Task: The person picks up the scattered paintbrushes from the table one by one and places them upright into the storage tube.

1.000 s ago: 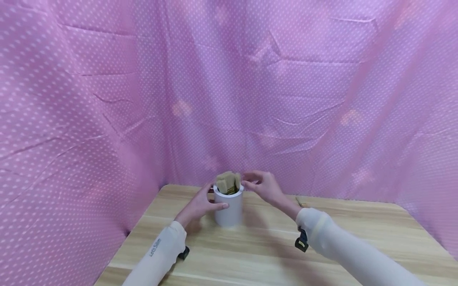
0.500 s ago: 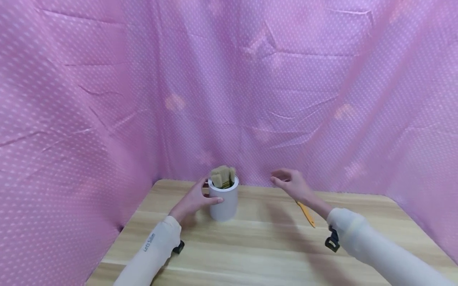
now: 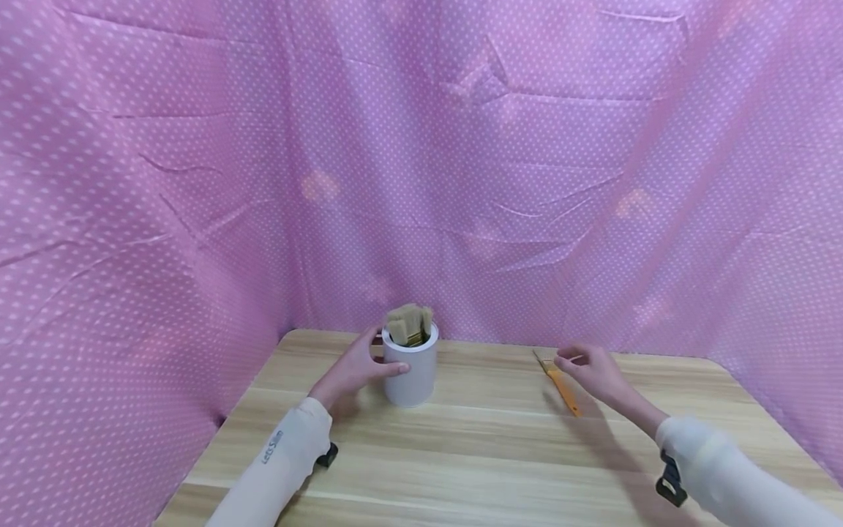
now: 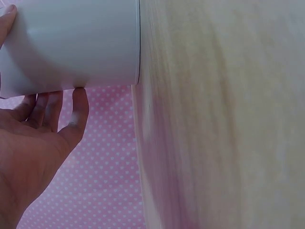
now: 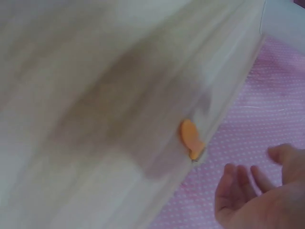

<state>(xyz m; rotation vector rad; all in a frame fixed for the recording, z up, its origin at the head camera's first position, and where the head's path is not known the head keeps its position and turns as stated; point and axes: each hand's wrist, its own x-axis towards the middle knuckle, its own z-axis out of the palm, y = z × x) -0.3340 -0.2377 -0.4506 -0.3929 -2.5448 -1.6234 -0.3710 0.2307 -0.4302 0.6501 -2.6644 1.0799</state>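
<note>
1. Near edge of the wooden table [image 3: 474, 468]: two pale sleeves enter, the left from the near-left corner and the right from the near-right corner. A dark strap buckle shows at each wrist.
2. Left hand [image 3: 352, 369]: curled around the left side of the white cylindrical cup [image 3: 410, 373], thumb on its front wall and fingers behind. The left wrist view confirms fingertips pressed against the cup wall [image 4: 71, 43].
3. The cup stands upright toward the far-left part of the table, near the far edge. Tan brush heads [image 3: 408, 324] stick up out of its mouth.
4. Right hand [image 3: 593, 369]: fingers relaxed and slightly bent, holding nothing; it hovers just beside the upper end of an orange-handled brush [image 3: 563, 386]. Contact cannot be told.
5. The brush lies flat toward the far-right part of the table, well apart from the cup.
6. Behind the far edge: a pink dotted curtain [image 3: 461, 146] closes off the background.
</note>
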